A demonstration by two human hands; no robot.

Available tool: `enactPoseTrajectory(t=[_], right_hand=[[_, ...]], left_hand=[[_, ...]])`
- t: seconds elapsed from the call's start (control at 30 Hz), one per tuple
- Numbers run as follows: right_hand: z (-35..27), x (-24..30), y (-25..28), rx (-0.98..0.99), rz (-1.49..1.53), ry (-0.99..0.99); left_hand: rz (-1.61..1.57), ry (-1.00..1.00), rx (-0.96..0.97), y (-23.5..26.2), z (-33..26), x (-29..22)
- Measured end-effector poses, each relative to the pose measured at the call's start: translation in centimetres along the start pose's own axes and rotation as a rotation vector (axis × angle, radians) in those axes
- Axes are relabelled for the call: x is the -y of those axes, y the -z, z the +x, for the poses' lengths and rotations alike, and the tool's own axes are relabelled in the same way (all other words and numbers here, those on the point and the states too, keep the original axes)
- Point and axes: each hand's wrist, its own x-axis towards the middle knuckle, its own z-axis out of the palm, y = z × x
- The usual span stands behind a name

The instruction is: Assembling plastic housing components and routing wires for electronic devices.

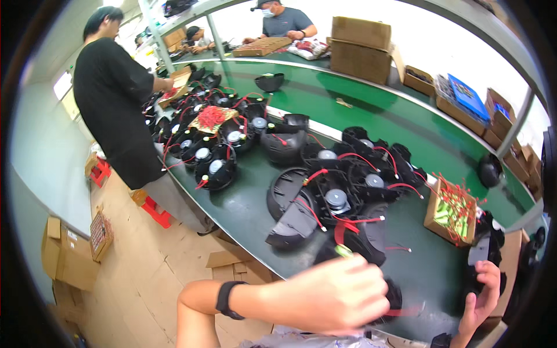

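My left hand (342,293), with a black band on its wrist, is smeared by motion over the near edge of the green table. Its fingers are curled in, and what they hold, if anything, is hidden. Beside it lie a black plastic shell (393,294) and a blurred red wire (403,312). A yellow-green piece (343,250) shows just beyond the knuckles. At the right end of the table, my right hand (483,297) curves its fingers and thumb around a black plastic housing (477,255) with a grey flat face.
Black speaker housings (336,200) with red wires crowd the table (249,214). A carton of yellow-green and red wired parts (434,219) stands at the right. Beyond runs a green conveyor belt (377,116). A person in black (116,104) works at the left; cardboard boxes (362,52) line the back.
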Motion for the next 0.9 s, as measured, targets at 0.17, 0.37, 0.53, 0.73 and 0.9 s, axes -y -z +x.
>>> enactPoseTrajectory(t=[0.17,0.37,0.53,0.73,0.9], right_hand=[[-0.3,3.4,-0.9,0.502,0.307,-0.204],[-5.7,0.3,-2.5,0.668,0.431,-0.473],[-8.2,-1.0,-3.6,0.417,0.836,-0.75],[-7.2,-2.7,-3.4,0.538,0.656,-0.674],[-5.2,-2.3,-3.8,0.439,0.198,-0.168]], left_hand=[[-0.134,-0.219,0.18,-7.8,4.5,-2.7],[-0.011,-0.295,0.352,-13.0,7.2,-1.1],[-0.148,-0.217,0.291,-12.4,8.2,-0.4],[-0.219,-0.072,0.252,-13.1,4.9,-0.3],[-0.364,0.131,0.062,-14.1,4.1,-0.9]])
